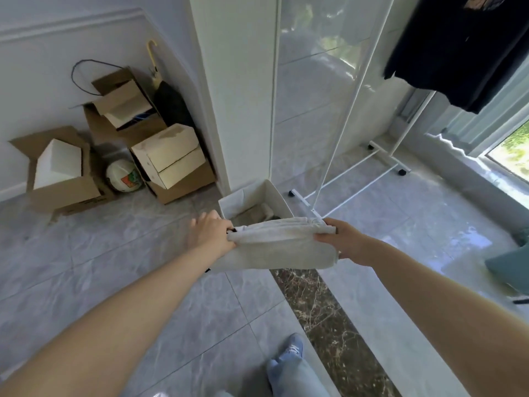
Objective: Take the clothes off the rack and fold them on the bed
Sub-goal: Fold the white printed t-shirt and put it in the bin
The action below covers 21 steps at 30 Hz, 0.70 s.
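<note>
A folded pale grey garment (279, 245) is stretched between both my hands above the floor. My left hand (213, 234) grips its left end, and my right hand (339, 242) pinches its right end. Just beyond it stands a white fabric bin (274, 196) with some cloth inside. The white wheeled clothes rack (357, 110) rises behind the bin. A black garment (458, 47) hangs from it at the top right. The bed is out of view.
Several open cardboard boxes (114, 144), a ball and an umbrella crowd the left wall corner. A white pillar (229, 96) stands in the middle. A window runs along the right. A teal cushion (512, 270) lies at the right edge. My foot in a blue sock (289, 353) is below.
</note>
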Available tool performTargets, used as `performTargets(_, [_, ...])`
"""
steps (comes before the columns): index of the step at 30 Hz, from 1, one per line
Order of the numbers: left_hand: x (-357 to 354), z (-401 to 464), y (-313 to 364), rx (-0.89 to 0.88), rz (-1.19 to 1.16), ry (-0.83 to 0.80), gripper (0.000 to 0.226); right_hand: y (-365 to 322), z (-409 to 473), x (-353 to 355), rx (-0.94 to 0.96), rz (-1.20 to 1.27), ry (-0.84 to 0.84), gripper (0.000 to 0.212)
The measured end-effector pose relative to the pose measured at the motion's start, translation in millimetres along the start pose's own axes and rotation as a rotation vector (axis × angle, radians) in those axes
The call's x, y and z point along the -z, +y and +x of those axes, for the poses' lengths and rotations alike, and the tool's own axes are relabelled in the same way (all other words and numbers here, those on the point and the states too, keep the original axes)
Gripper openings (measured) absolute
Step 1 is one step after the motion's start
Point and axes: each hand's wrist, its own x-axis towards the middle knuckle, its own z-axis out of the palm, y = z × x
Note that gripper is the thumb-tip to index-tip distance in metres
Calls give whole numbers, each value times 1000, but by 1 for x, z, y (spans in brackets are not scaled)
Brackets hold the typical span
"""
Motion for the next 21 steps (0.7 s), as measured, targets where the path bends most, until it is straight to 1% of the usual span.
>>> performTargets(2, [-1, 19, 14, 41, -22, 23, 28, -12, 24, 21, -17, -116, -13, 24])
performTargets(4, [-4, 33, 20, 83, -99, 20, 23, -21, 43, 28, -14, -216, -10, 24])
performTargets(6, [-11, 48, 20, 146, -179, -12, 23, -28, 60, 31, 1, -349, -6, 20])
performTargets(8, [-14, 62, 18, 193, -200, -50, 21, -37, 77, 32, -11, -444, -36, 23])
performTargets(11, [-21, 88, 10, 226, -228, -83, 17, -51, 109, 28, -125, -356, -51, 29])
performTargets(13, [-29, 115, 1, 234, -276, -106, 25, -61, 138, 24, -182, -291, -39, 30])
performTargets(15, [-32, 135, -2, 217, -298, -141, 28, -66, 157, 23, -199, -285, -40, 30])
performTargets(17, [-36, 162, -9, 221, -326, -203, 22, -73, 181, 20, -244, -285, -32, 31])
performTargets(19, [-37, 176, -11, 230, -381, -228, 15, -80, 196, 20, -258, -321, -62, 32])
performTargets(21, [-45, 195, -17, 223, -468, -285, 11, -86, 217, 22, -282, -376, -86, 32])
